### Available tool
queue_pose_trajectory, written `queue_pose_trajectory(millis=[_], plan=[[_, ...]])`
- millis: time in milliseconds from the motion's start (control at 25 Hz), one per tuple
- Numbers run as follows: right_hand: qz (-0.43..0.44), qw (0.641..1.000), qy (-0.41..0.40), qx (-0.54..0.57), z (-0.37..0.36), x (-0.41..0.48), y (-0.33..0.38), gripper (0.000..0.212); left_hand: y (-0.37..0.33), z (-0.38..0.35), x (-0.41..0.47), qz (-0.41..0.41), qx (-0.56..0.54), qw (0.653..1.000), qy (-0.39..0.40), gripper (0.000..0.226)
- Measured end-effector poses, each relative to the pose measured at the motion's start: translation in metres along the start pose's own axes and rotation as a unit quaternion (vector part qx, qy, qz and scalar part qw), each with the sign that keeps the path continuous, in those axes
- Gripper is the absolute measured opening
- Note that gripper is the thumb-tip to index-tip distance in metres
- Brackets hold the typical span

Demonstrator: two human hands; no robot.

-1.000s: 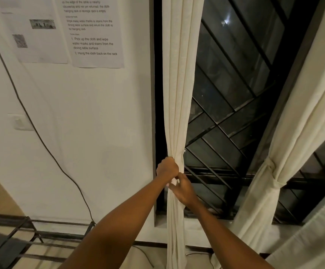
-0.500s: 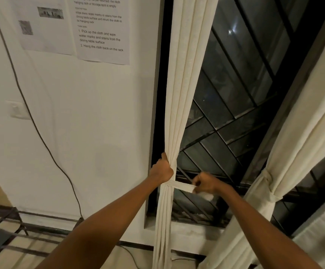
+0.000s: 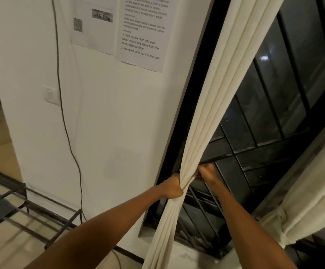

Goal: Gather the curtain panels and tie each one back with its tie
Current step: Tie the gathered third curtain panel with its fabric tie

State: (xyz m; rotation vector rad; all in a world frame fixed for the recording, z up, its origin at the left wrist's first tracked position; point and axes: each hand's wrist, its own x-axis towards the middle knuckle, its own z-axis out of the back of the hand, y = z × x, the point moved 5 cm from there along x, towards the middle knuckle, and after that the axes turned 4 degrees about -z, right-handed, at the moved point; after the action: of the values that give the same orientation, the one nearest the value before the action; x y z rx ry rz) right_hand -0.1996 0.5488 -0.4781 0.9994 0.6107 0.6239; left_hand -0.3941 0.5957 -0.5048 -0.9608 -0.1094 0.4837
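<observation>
- Curtain panel [image 3: 212, 105]: hangs from top of view, squeezed into one narrow bunch at the fingers and falling loose below them. It is gathered so a tie can be passed round a small waist of cloth.
- Left hand [image 3: 172, 188]: fingers and thumb are wrapped tight round the bunch from the wall side. Pleats are pinned this way, prob. so nothing spreads while the other hand works.
- Right hand [image 3: 206, 174]: set just across the bunch from the left fingers, on the window side. Fingers are curled in hard against the cloth edge. Whether the tie or only a fold of panel is pinched cannot be told, since no separate strip can be made out.
- Step judged: tie being drawn or knotted at the waist; this panel is not yet seen secured.
- Second panel [image 3: 313, 181]: well to the right of the right-hand fingers, already cinched low down by a knotted tie [image 3: 280, 218]. Approx. half the task is judged done.
- Window grille [image 3: 255, 152]: dark bars directly behind the right-hand fingers.
- Wall [image 3: 109, 123]: left of the left-hand fingers, w/ printed sheets [image 3: 142, 32] above, a switch [image 3: 51, 94] and a cable [image 3: 68, 133] running down.
- Metal rack [image 3: 21, 210]: low, far left of both hands.
</observation>
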Motion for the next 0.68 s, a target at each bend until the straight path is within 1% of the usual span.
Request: queue_pose_trajectory(millis=[80, 160, 200, 280, 360, 400, 440, 520, 560, 640, 680], plan=[[0.013, 0.999, -0.005, 0.042, -0.015, -0.022, 0.019, 0.006, 0.014, 0.002, 0.003, -0.011, -0.035, 0.999, -0.007, 0.073], [0.011, 0.997, -0.011, 0.081, -0.024, -0.036, 0.023, 0.019, 0.014, 0.007, 0.0, -0.026, -0.037, 0.999, -0.003, 0.088], [0.011, 0.994, 0.005, 0.106, -0.028, -0.042, 0.024, 0.024, 0.012, 0.01, -0.004, -0.029, -0.039, 0.999, -0.001, 0.095], [0.011, 0.989, 0.042, 0.142, -0.035, -0.049, 0.026, 0.021, 0.011, 0.017, -0.009, -0.035, -0.072, 0.997, 0.004, 0.101], [0.006, 0.981, 0.068, 0.179, -0.037, -0.055, 0.031, 0.013, 0.016, 0.025, -0.014, -0.031, -0.146, 0.988, 0.032, 0.089], [-0.004, 0.974, 0.075, 0.212, -0.037, -0.055, 0.033, 0.017, 0.018, 0.031, -0.017, -0.026, -0.193, 0.98, 0.041, 0.078], [-0.007, 0.969, 0.086, 0.233, -0.037, -0.053, 0.032, 0.02, 0.019, 0.035, -0.019, -0.016, -0.228, 0.973, 0.037, 0.066], [0.02, 0.972, 0.086, 0.217, -0.04, -0.049, 0.036, 0.018, 0.02, 0.038, -0.017, 0.009, -0.29, 0.957, 0.013, 0.048], [0.038, 0.973, 0.089, 0.209, -0.043, -0.049, 0.038, 0.028, 0.018, 0.038, -0.014, 0.027, -0.305, 0.952, -0.004, 0.043], [0.058, 0.971, 0.117, 0.199, -0.05, -0.03, 0.028, 0.063, 0.018, 0.035, -0.006, 0.054, -0.298, 0.952, -0.036, 0.035], [0.062, 0.972, 0.13, 0.184, -0.053, -0.024, 0.026, 0.072, 0.018, 0.034, -0.001, 0.061, -0.292, 0.953, -0.053, 0.032]])
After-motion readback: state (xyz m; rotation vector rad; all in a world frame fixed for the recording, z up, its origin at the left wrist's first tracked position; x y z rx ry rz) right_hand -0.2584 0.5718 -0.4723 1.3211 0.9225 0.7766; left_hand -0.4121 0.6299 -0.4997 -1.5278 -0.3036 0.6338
